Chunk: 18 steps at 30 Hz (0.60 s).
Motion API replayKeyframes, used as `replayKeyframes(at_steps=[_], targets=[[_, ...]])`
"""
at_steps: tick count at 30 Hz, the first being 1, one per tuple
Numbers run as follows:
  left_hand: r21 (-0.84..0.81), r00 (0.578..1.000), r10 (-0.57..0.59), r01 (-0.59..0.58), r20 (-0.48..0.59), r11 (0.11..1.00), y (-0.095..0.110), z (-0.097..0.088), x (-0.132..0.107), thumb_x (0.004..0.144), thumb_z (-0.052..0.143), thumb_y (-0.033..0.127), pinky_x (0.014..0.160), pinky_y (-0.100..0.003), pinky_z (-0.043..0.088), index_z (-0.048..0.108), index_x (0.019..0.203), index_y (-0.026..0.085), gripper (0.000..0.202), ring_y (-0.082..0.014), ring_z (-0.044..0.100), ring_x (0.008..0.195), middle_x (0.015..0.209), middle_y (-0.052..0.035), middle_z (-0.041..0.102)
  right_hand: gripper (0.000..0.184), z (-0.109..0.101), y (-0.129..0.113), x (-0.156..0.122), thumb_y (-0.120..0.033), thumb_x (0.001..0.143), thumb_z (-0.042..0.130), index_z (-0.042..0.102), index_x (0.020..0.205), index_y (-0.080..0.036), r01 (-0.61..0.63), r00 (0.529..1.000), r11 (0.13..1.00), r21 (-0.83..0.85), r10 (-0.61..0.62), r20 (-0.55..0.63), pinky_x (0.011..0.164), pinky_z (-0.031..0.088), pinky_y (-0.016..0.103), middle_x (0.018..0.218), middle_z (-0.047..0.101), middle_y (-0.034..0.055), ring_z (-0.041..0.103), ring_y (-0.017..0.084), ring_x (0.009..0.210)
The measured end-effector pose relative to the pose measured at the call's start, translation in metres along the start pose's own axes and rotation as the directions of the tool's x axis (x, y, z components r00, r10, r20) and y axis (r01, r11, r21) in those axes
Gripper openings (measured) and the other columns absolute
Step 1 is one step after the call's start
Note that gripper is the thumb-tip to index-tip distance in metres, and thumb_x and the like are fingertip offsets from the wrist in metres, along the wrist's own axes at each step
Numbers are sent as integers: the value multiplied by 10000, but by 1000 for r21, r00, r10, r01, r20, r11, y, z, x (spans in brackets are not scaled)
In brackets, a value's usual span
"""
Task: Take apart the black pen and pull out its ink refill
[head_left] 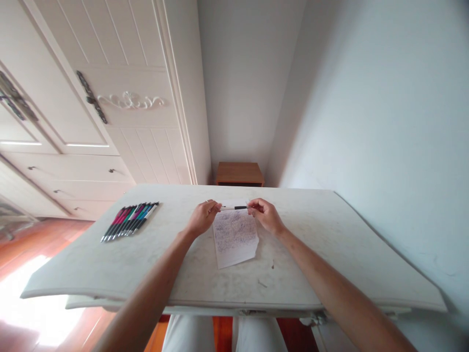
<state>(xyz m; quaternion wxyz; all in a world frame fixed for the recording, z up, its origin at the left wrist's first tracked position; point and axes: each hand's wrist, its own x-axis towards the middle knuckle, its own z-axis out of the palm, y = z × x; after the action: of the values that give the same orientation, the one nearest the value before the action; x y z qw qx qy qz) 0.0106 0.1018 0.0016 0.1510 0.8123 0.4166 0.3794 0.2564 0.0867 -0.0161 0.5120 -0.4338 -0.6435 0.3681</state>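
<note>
Both my hands are raised just above the table, pinching a slim white-and-black pen (234,208) between their fingertips. My left hand (201,218) grips its white end, while my right hand (266,216) holds the black part. Below the pen lies a torn sheet of paper (235,238) covered in blue-violet scribbles, with my left hand's heel close to its edge. Left of my hands, several pens with coloured barrels (129,221) lie side by side on the white table (304,259).
A white wall (381,122) runs along the table's right side. White wardrobe doors and drawers (120,107) stand on the left, above a reddish wooden floor (62,239). A small wooden cabinet (239,173) stands beyond the far edge. My knees show below the near edge.
</note>
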Motion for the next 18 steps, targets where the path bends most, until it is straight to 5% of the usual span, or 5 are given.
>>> replayKeyframes(at_steps=[5, 11, 18], targets=[[9, 1000, 7, -7, 7, 1000, -3, 1, 0, 963, 362, 407, 649, -260, 404, 597, 705, 168, 423, -146, 556, 667, 691, -32, 589, 403, 1, -3, -1, -474, 738, 692, 592, 989, -174, -22, 1000, 999, 26, 22, 8, 672, 502, 270, 958, 664, 75, 641, 161, 762], [-11, 1000, 2, -2, 27, 1000, 1, 1, 0, 959, 368, 427, 642, -265, 400, 612, 712, 166, 433, -146, 549, 656, 694, -37, 597, 426, 0, -5, -3, -539, 881, 484, 612, 729, -162, -24, 998, 987, -159, 34, 61, 610, 459, 258, 727, 647, 47, 599, 142, 631], [-3, 1000, 3, -2, 29, 1000, -1, 3, 0, 959, 357, 432, 640, -262, 407, 610, 707, 168, 445, -145, 552, 649, 684, -34, 601, 241, -1, 0, 0, -388, 732, 686, 641, 836, -175, 17, 1000, 997, -70, -17, -3, 694, 495, 293, 776, 668, 35, 621, 162, 707]])
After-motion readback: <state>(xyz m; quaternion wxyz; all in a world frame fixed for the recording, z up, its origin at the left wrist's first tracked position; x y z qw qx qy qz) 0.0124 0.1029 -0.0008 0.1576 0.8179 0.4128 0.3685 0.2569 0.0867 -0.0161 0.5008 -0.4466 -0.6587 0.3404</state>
